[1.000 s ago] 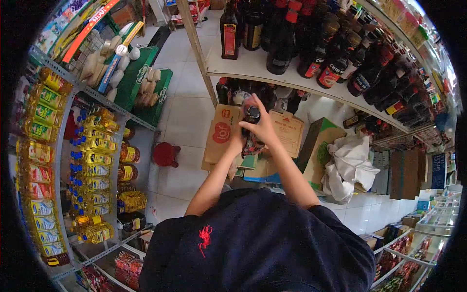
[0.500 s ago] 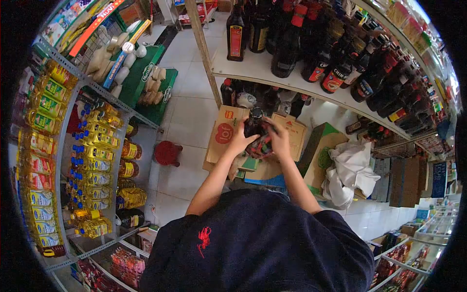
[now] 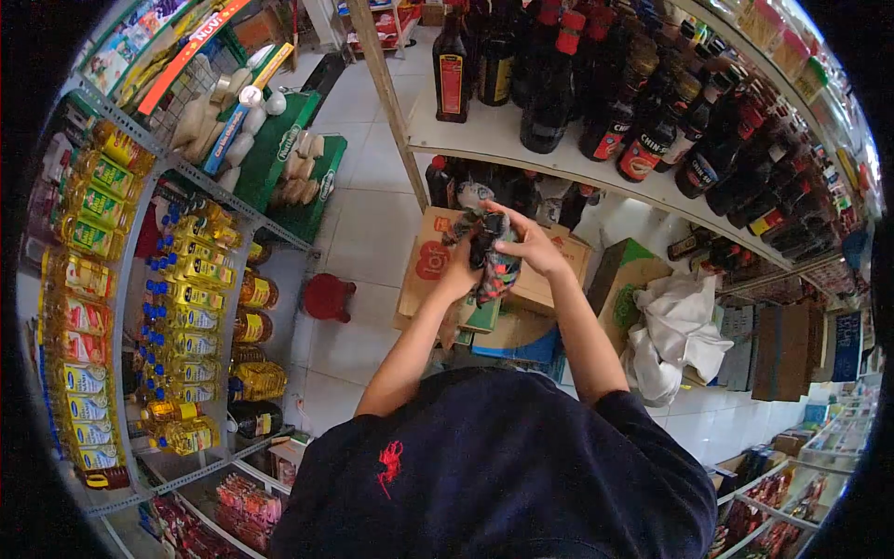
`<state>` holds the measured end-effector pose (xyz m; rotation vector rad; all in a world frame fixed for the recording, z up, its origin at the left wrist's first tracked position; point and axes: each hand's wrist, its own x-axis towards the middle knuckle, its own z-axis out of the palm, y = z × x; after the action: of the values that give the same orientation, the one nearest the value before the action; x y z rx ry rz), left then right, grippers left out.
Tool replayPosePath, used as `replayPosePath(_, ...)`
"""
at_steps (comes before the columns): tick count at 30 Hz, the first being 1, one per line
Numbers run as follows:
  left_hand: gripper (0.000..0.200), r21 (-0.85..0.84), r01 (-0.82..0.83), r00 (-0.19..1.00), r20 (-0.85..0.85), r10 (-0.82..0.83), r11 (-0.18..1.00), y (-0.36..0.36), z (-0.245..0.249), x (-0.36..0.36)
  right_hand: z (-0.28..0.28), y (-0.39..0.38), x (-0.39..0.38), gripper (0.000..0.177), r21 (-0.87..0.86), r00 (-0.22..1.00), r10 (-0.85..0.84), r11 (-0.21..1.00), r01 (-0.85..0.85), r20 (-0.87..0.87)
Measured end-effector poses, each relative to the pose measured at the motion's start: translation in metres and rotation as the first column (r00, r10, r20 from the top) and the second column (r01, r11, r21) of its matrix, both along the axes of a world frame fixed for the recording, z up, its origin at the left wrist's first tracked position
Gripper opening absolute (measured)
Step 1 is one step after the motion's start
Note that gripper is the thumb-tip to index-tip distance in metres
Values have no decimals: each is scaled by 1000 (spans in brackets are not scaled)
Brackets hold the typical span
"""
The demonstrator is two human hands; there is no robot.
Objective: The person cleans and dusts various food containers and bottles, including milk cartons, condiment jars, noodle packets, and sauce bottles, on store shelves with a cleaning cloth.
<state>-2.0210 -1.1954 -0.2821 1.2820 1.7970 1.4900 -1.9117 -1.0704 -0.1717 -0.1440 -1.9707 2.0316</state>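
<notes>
A dark bottle (image 3: pixel 492 224) stands upright between my hands above the cardboard boxes, its cap pointing up. Around it is a patterned cloth (image 3: pixel 501 277) in black, red and green, bunched against the bottle's far and right sides. My left hand (image 3: pixel 456 278) is wrapped round the bottle from the left. From the right, my right hand (image 3: pixel 535 246) presses the cloth to the bottle, fingers over the far side and thumb on the near side. The bottle's label and lower part are hidden by cloth and hands.
A cardboard box (image 3: pixel 426 265) lies below my hands. Ahead, a shelf (image 3: pixel 521 149) carries several dark sauce bottles. Oil bottles (image 3: pixel 191 317) line the left rack, with a red stool (image 3: pixel 329 297) beside it. A white cloth sack (image 3: pixel 680 321) rests at right.
The cloth has come up around the bottle's neck and sides. My right hand has moved up and nearer the cap; my left hand now wraps lower round the bottle.
</notes>
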Motion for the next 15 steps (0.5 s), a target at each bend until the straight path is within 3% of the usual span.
replayPosePath(3,72,-83,-59,998,-9,59,995,-1,12,5,-5,3,-14,64,23,998,13,1000,-15,63)
replayPosePath(4,66,-192,-44,998,-41,37,980,-3,14,1,-13,3,-21,60,35,995,42,998,-46,87)
replayPosePath(5,60,-301,-34,997,-70,13,953,-5,15,-3,-12,-7,-26,51,78,992,-93,993,87,81)
replayPosePath(6,60,-304,-41,997,-73,20,952,0,2,-6,-16,-20,-32,51,74,993,-86,994,80,79)
replayPosePath(7,53,-263,-179,895,357,268,948,8,-14,-6,-21,-35,-38,48,86,940,-336,939,332,49)
replayPosePath(8,46,-281,-315,566,711,417,907,12,-12,-3,-23,-45,-42,45,90,824,-566,822,562,18)
replayPosePath(9,43,-332,-306,513,732,449,892,12,6,3,-23,-49,-45,39,153,764,-644,751,643,-46)
replayPosePath(10,43,-330,-310,513,731,449,892,11,-6,-1,-22,-44,-46,39,153,766,-641,753,640,-49)
replayPosePath(12,44,-286,-133,876,414,248,949,3,-33,-8,-21,-27,-42,34,256,923,-385,892,372,3)
replayPosePath(13,44,-292,-129,876,415,247,948,-1,-34,-11,-21,-16,-41,34,252,922,-388,893,374,8)
replayPosePath(14,44,-440,2,976,195,93,898,-5,-4,-11,-22,-1,-41,32,174,990,-143,975,138,18)
replayPosePath(15,45,-592,83,994,-10,-110,802,-4,15,-11,-23,8,-41,31,100,994,112,989,-112,4)
